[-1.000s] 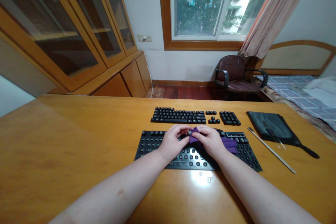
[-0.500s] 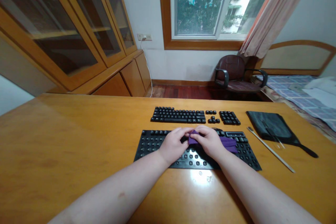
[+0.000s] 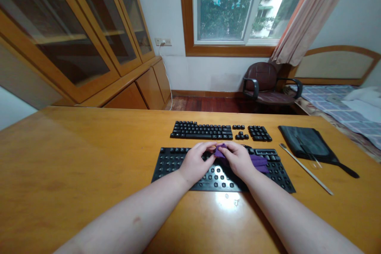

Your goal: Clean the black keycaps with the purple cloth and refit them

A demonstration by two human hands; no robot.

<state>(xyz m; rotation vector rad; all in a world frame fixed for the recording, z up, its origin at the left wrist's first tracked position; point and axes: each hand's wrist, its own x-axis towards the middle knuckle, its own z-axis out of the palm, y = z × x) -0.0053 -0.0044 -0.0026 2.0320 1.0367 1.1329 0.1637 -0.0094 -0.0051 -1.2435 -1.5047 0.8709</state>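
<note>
A black keyboard base [image 3: 218, 177] with most of its keycaps off lies on the wooden desk, showing rows of bare switches. Over it, my right hand [image 3: 240, 159] pinches a bunched purple cloth [image 3: 220, 151] between thumb and fingers. The cloth's loose end trails out on the right side of that hand, across the keyboard. My left hand [image 3: 196, 162] meets the cloth from the left, fingers curled and fingertips against its edge. Whether anything small is inside the folds is hidden.
Loose black keycaps [image 3: 202, 131] are laid out in keyboard order behind the base. To the right are a long thin brush [image 3: 306, 170], a black pouch [image 3: 308, 143] and a wire tool [image 3: 309, 152] on it. The desk's far edge runs behind the keycaps.
Both hands stay over the keyboard at the cloth. My left thumb and the bunched cloth between the hands have shifted slightly; the rest looks the same.
</note>
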